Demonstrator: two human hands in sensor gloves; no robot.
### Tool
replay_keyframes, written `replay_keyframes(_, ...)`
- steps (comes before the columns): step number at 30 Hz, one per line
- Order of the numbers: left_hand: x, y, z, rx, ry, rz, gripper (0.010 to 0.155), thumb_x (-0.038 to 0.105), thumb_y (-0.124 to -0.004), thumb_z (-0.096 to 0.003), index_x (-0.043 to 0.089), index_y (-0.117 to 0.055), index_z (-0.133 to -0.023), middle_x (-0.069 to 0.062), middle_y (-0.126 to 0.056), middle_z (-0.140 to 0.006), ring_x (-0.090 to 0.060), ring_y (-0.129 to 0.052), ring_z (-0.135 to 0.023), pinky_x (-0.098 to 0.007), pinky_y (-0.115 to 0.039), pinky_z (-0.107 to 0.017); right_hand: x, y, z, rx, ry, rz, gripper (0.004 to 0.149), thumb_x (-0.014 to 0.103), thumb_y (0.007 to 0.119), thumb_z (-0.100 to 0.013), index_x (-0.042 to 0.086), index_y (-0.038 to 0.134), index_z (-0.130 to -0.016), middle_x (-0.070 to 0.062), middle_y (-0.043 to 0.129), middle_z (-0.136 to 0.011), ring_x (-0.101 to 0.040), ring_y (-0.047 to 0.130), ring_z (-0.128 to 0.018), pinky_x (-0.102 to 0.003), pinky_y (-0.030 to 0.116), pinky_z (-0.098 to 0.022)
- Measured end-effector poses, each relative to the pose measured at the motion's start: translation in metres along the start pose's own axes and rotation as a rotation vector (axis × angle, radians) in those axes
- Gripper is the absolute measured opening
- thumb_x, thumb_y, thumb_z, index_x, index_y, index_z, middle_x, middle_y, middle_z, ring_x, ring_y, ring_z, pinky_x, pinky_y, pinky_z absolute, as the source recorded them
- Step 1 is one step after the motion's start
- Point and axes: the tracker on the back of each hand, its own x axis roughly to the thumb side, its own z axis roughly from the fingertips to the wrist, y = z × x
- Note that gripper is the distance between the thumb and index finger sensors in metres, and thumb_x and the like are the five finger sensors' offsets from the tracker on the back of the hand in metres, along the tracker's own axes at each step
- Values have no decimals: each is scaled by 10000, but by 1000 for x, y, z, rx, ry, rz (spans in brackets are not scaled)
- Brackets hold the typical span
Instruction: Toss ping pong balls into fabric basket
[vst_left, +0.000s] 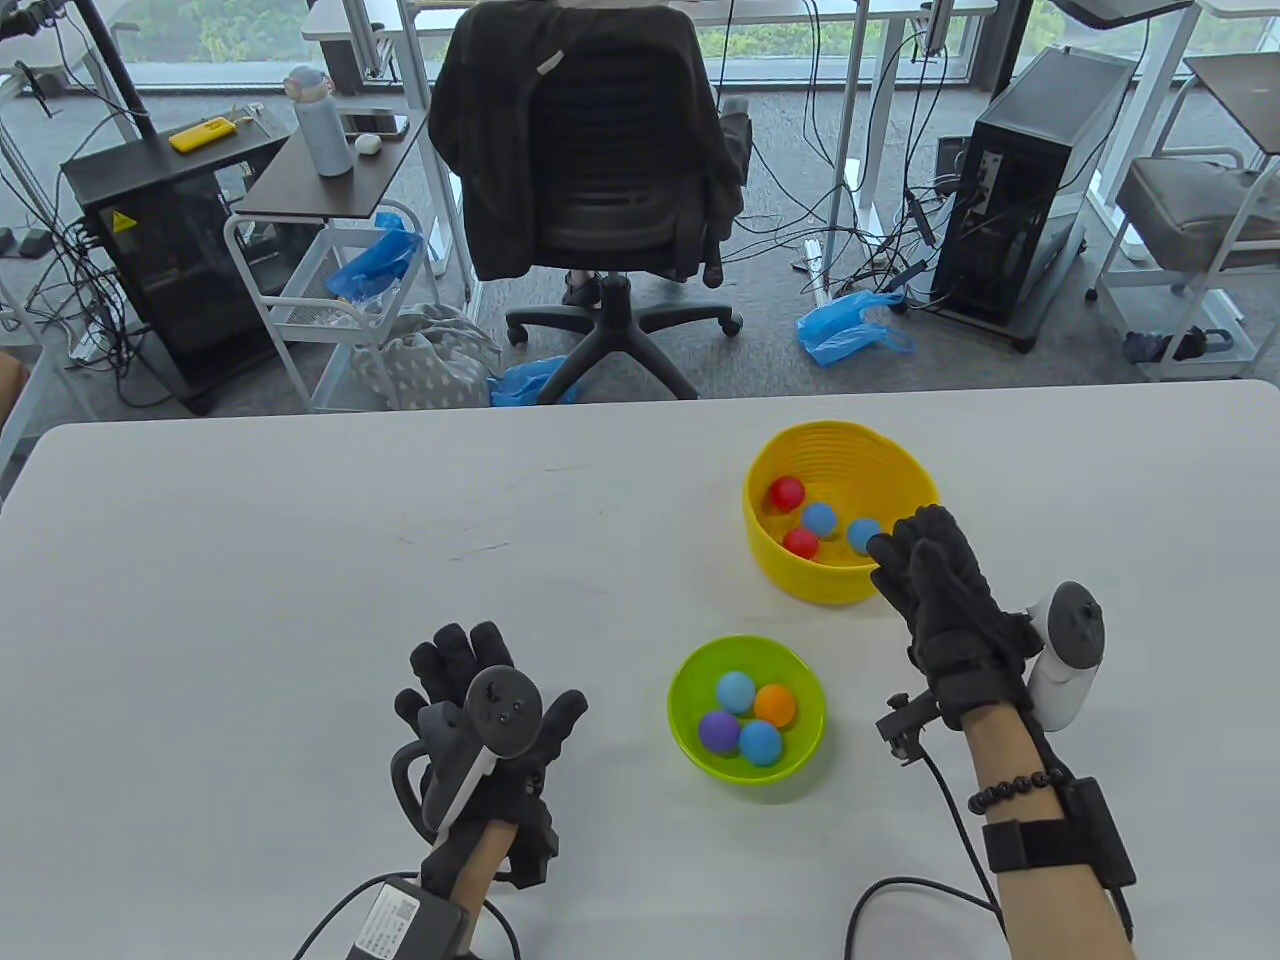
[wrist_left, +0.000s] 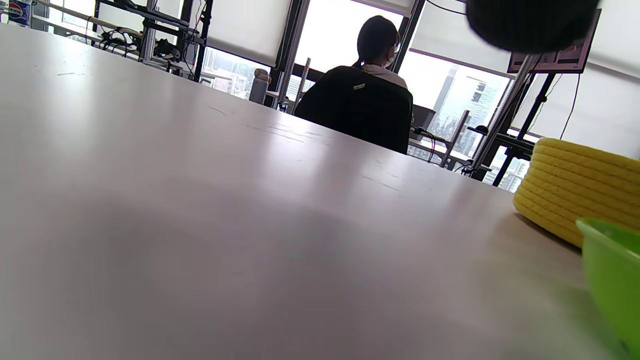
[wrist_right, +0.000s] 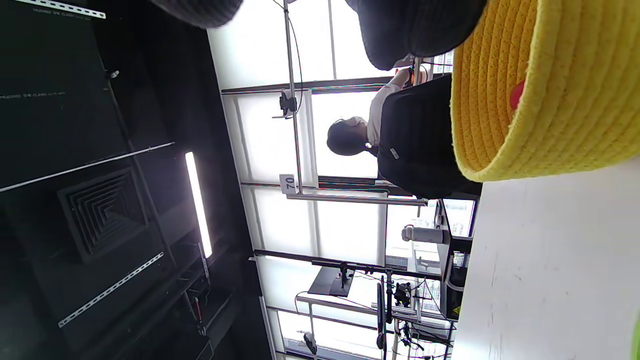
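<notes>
The yellow fabric basket stands on the white table at right of centre. It holds two red balls and two blue balls. My right hand reaches over the basket's near right rim with fingers extended, and its fingertips are beside a blue ball in the basket. Nothing shows between the fingers in the right wrist view, where the basket is close. A green bowl in front holds several colored balls. My left hand rests flat on the table, fingers spread, left of the bowl.
Beyond the table's far edge stands an office chair with a dark jacket and a person seated in it. The left wrist view shows the basket and the green bowl at the right.
</notes>
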Motion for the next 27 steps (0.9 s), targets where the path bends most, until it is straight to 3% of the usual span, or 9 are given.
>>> replay_keyframes(4,0,0,0,-3,0,4,1042,624,-739,-454,70,-190,-1144,-256,-53,-1180,-555,-65,-1063,-786,-139,-697,14,12,9,0,-68,216,629,424,612,-627,102,421,-1132,-278,475,-1132,-507,703,-937,-606,663,-686)
replay_keyframes(10,0,0,0,-1,-2,9,1041,623,-740,-454,71,-190,-1144,-255,-53,-1180,-555,-66,-1063,-785,-138,-698,32,38,21,45,-195,490,527,458,660,-596,160,699,-1028,-214,674,-1080,-492,809,-861,-603,722,-636)
replay_keyframes(21,1,-1,1,-5,-7,10,1038,623,-741,-452,76,-194,-1145,-255,-52,-1180,-553,-65,-1064,-784,-136,-699,40,90,36,311,-234,869,519,467,698,-569,142,804,-960,-231,726,-1054,-516,830,-828,-623,729,-608)
replay_keyframes(27,0,-1,1,-4,-8,14,1037,622,-740,-454,74,-196,-1145,-256,-54,-1181,-555,-67,-1064,-785,-137,-698,31,111,41,432,-200,953,516,463,701,-569,135,818,-950,-225,746,-1046,-522,830,-828,-632,724,-607)
